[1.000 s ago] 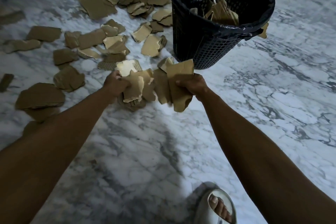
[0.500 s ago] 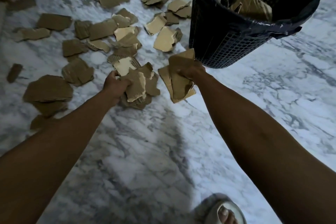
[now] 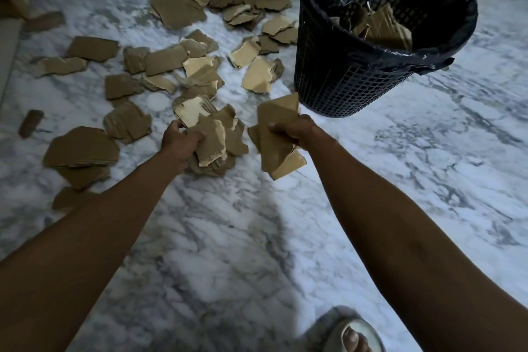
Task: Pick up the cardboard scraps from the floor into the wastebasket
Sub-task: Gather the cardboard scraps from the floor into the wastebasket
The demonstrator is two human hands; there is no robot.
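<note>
- Cardboard in two loose bundles is the main risk: the right hand (image 3: 297, 130) is curled round a stack of scraps (image 3: 275, 137) just below and left of the wastebasket (image 3: 357, 77), and the lowest pieces stick out past the fingers, so a quick swing upward could shed them onto the marble floor (image 3: 428, 180).
- The left hand (image 3: 180, 141), further left of the wastebasket, grips a ragged bunch of torn pieces (image 3: 217, 137); whether every piece is truly pinched I cannot tell, and the outer ones look likely to slip.
- The wastebasket already holds cardboard (image 3: 383, 27) standing on edge, and its black liner (image 3: 457, 17) sags over the rim; a big flat piece may bridge the opening or catch the liner and slide out.
- Nudging the light basket with a forearm could tip it.
- Many scraps (image 3: 171, 60) lie spread left of the wastebasket, so much of the job remains; a slippered foot (image 3: 351, 334) stands well below it, and stepping on loose pieces risks a slide.
</note>
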